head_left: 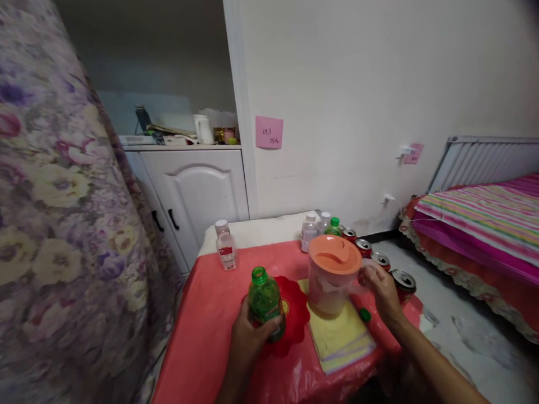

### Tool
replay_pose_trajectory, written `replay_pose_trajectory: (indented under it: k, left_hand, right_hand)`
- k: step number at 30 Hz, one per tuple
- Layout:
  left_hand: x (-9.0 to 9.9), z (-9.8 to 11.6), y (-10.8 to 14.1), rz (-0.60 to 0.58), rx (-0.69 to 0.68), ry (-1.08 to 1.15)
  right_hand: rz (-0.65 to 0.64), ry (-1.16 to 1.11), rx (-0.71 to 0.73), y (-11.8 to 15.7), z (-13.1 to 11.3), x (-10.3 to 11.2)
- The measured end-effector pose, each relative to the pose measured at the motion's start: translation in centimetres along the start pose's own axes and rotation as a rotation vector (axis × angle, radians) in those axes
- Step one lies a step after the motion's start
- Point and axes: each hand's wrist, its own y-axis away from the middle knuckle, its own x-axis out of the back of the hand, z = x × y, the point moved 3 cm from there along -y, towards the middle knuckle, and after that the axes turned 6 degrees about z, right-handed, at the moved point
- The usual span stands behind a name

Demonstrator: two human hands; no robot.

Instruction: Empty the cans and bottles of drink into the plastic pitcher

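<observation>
Two hands at a red tablecloth: an uncapped green plastic bottle in the left hand, a lidded pitcher at the right hand.
On my head feed, the left hand curls round the bottle over a red scalloped plate; whether they touch I can't tell. The right hand's fingers are bent closed at the pitcher's handle, above a yellow cloth. A pink wall note seems to read "293", its second line unclear to me; the clear bottle has red-and-white print too small to read. A loose green cap lies right of the pitcher, which blocks the green-capped bottle behind; the right hand partly covers the nearest can.
</observation>
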Motion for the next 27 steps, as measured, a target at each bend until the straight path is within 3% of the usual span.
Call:
replay_pose_trajectory:
  k: [5, 10, 15, 23, 27]
  left_hand:
    - [0.0, 0.8, 0.2, 0.024, 0.024, -0.044]
    - [-0.1, 0.9, 0.1, 0.014, 0.008, -0.054]
    - [-0.2, 0.8, 0.2, 0.022, 0.002, -0.036]
    - [0.3, 0.6, 0.3, 0.006, -0.018, 0.028]
    - [0.4, 0.6, 0.6, -0.007, -0.040, 0.028]
  right_hand:
    - [-0.087, 0.082, -0.032, 2.6, 1.2, 2.3]
    - [-0.049, 0.451, -0.045, 5.2, 6.1, 5.5]
    - [-0.075, 0.614, -0.076, 5.8, 9.4, 5.8]
    - [-0.123, 0.630, -0.154, 5.7, 10.6, 5.2]
    - [-0.060, 0.392, -0.207, 7.4, 8.7, 5.8]
